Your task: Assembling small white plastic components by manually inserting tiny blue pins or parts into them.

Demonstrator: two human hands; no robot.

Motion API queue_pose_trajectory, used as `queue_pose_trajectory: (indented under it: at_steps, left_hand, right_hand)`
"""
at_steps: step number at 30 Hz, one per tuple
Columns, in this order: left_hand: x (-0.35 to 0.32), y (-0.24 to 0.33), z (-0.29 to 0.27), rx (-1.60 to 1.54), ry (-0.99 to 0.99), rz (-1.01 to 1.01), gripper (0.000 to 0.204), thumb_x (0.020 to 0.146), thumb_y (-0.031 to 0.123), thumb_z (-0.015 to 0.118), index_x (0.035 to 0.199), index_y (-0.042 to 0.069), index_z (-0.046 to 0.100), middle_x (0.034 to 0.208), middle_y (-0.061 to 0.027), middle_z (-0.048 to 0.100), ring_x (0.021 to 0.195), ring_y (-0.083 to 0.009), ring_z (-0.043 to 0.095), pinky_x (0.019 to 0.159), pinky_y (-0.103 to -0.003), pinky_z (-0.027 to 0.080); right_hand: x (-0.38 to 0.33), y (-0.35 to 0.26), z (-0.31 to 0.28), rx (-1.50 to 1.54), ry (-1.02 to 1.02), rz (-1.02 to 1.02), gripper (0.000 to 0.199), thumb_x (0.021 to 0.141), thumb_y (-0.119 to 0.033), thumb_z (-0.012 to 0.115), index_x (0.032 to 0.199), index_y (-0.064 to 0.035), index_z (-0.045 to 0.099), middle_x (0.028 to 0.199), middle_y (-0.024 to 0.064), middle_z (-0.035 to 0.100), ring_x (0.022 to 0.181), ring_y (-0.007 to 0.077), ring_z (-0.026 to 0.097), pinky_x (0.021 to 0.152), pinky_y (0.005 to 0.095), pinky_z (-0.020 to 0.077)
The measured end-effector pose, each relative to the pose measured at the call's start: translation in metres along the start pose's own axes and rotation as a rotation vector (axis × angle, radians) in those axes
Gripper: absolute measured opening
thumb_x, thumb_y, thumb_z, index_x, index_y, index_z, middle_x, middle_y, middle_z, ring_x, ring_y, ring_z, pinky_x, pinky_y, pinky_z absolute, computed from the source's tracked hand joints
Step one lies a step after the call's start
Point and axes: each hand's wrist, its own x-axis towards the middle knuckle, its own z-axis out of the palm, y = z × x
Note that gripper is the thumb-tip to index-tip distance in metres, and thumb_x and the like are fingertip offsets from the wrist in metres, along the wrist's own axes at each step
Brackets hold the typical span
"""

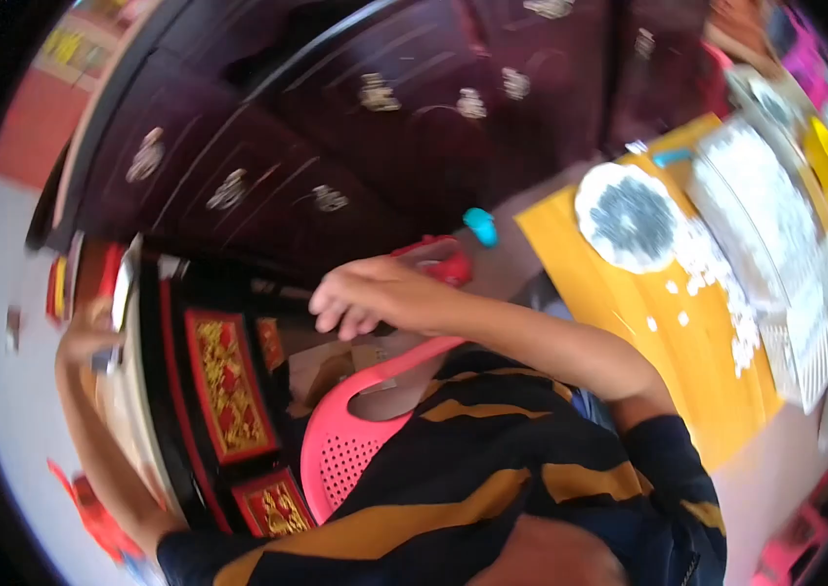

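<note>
My left hand (87,340) reaches out at the far left over the top of a black cabinet (168,391) with red and gold carved panels. Its blurred fingers bend around a small greyish thing whose kind I cannot make out. In front of my chest hangs my right hand (365,295), its fingers loosely bent and slightly apart, nothing visible in them. Below it is a pink plastic chair (340,459) with a perforated surface, partly hidden by my striped shirt.
Dark wooden cabinets (336,127) with ornate handles stand ahead. To the right, a yellow board (609,303) carries a round tray (629,217), scattered white pieces (717,273) and a white basket (805,352). A red object (445,262) and a turquoise one (480,227) lie near the cabinets.
</note>
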Motion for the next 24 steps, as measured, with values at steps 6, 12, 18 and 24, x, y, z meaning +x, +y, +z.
queue_pose_trajectory:
  at_steps: [6, 12, 18, 24]
  left_hand:
    - [0.016, -0.01, -0.008, -0.099, -0.284, -0.016, 0.069, 0.058, 0.001, 0.081, 0.125, 0.007, 0.066, 0.113, -0.0016, 0.069, 0.105, -0.0168, 0.067, 0.087, -0.033, 0.055]
    - [0.002, 0.06, -0.006, 0.437, 0.075, 0.042, 0.105, 0.06, 0.002, 0.082, 0.156, 0.008, 0.04, 0.129, -0.0127, 0.065, 0.119, -0.0266, 0.063, 0.099, -0.043, 0.051]
    - [-0.023, 0.276, 0.063, 0.595, 0.15, 0.489, 0.069, 0.072, -0.008, 0.068, 0.14, -0.004, 0.056, 0.123, -0.0198, 0.067, 0.105, -0.0282, 0.066, 0.091, -0.037, 0.053]
    - [-0.03, 0.432, 0.172, 0.767, -0.096, 0.93, 0.063, 0.069, -0.002, 0.076, 0.131, -0.003, 0.062, 0.123, -0.0245, 0.067, 0.117, -0.0409, 0.065, 0.101, -0.043, 0.052]
  right_hand:
    - [-0.023, 0.003, -0.016, 0.022, 0.124, -0.028, 0.05, 0.104, -0.045, 0.047, 0.113, -0.0006, 0.069, 0.102, 0.0111, 0.074, 0.082, 0.0171, 0.069, 0.073, 0.0298, 0.0539]
    - [-0.056, 0.02, -0.036, 0.019, 0.212, -0.033, 0.043, 0.099, -0.04, 0.053, 0.108, -0.0019, 0.071, 0.1, 0.0099, 0.075, 0.081, 0.0173, 0.07, 0.068, 0.03, 0.0543]
    - [-0.128, 0.028, -0.06, -0.112, 0.22, -0.001, 0.039, 0.102, -0.039, 0.058, 0.114, -0.004, 0.07, 0.107, 0.0064, 0.074, 0.09, 0.014, 0.069, 0.078, 0.0285, 0.0547]
    - [-0.194, -0.002, -0.05, -0.449, 0.141, -0.105, 0.032, 0.1, -0.029, 0.06, 0.117, -0.0033, 0.069, 0.107, 0.0105, 0.073, 0.097, 0.0223, 0.07, 0.085, 0.0362, 0.0531]
